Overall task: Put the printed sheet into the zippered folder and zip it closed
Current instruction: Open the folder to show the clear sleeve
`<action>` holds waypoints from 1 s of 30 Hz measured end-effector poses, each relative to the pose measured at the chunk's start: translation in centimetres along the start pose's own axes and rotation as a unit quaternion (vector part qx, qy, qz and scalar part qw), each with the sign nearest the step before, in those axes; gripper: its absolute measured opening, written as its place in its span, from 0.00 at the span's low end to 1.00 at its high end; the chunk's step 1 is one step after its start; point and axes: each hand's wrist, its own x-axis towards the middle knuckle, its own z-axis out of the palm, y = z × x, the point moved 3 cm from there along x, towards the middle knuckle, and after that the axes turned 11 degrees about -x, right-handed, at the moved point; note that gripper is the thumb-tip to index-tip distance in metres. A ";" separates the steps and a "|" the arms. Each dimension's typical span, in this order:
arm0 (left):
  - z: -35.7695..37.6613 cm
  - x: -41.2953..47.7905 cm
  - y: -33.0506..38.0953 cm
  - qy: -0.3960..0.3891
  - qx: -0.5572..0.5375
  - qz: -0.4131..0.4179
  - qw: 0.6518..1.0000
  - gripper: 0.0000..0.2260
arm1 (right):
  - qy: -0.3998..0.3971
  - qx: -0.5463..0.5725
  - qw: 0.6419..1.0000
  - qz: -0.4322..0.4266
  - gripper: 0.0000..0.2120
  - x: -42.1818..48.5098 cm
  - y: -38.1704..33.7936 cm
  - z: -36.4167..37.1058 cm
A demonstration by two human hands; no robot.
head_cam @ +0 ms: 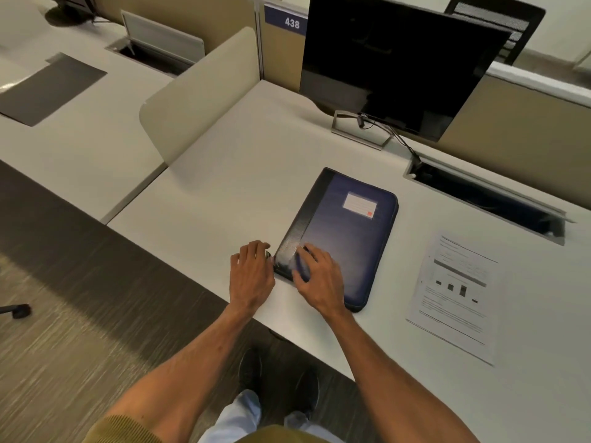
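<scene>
L hand (252, 276): fingers curled in, tips at the near-left corner of the zippered folder (339, 238), apparently pinching a small metal piece there; cannot tell for sure, blurred. R hand (319, 276): fingers spread loose, palm down, pressing flat on folder cover near the same corner. Nothing held in R hand.

Folder: dark blue w/ black spine strip, lies shut and flat on white desk (224, 187), set at an angle, near the front edge. White label (359, 204) on cover, small orange mark at its corner; text too blurred to read.

Printed sheet (457, 295): flat on desk, right of folder, apart from it, not touched. Shows text lines and a small bar chart; wording unreadable.

Behind folder: monitor (399, 62), screen dark, "DELL" on lower bezel, cable running right into open cable tray (486, 199). Beige divider (198, 100) to left. Partition sign (286, 22) reads "438".
</scene>
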 end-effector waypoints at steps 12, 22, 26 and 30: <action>2.4 2.8 6.3 -0.103 -0.093 0.030 0.990 0.27 | 0.074 0.182 0.875 0.443 0.30 -2.9 7.9 -2.6; 3.1 4.6 7.9 -0.137 -0.084 0.034 0.986 0.25 | 0.131 0.270 0.792 0.531 0.17 -4.0 10.3 -3.2; 3.0 5.1 8.5 -0.131 -0.072 0.046 0.988 0.22 | 0.160 0.278 0.765 0.558 0.16 -4.2 10.8 -4.1; 2.6 6.3 9.0 -0.126 -0.075 0.050 0.988 0.19 | 0.198 0.301 0.735 0.574 0.12 -3.8 10.6 -5.3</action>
